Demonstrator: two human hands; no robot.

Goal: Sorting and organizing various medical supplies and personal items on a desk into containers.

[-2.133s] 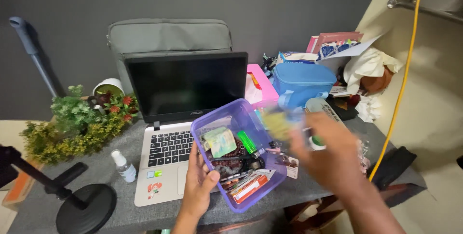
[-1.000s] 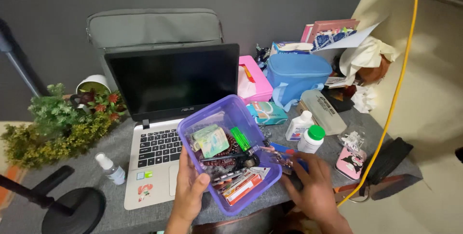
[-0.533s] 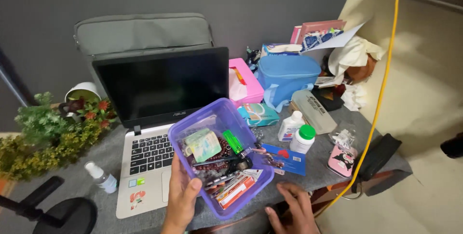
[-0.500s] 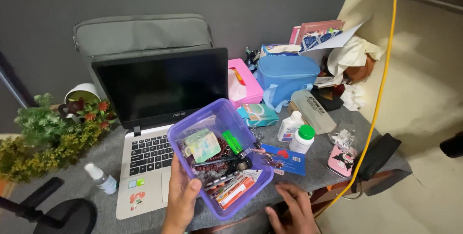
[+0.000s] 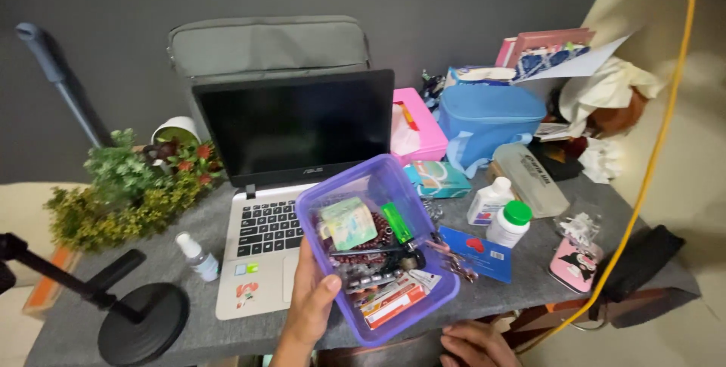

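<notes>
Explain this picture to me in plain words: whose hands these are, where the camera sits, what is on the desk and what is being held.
There is no machine here. A person wears a camera on the head, so this single view looks down at their own two bare hands. The left hand grips a purple plastic box by its near edge, above an open laptop with a dark screen. The box is full of small items, among them a green lighter and dark beads. The right hand sits low at the desk's front edge and appears to hold nothing. On the grey desk lie a small spray bottle, a white bottle with a green cap, a blue card, a blue bag and artificial plants.
</notes>
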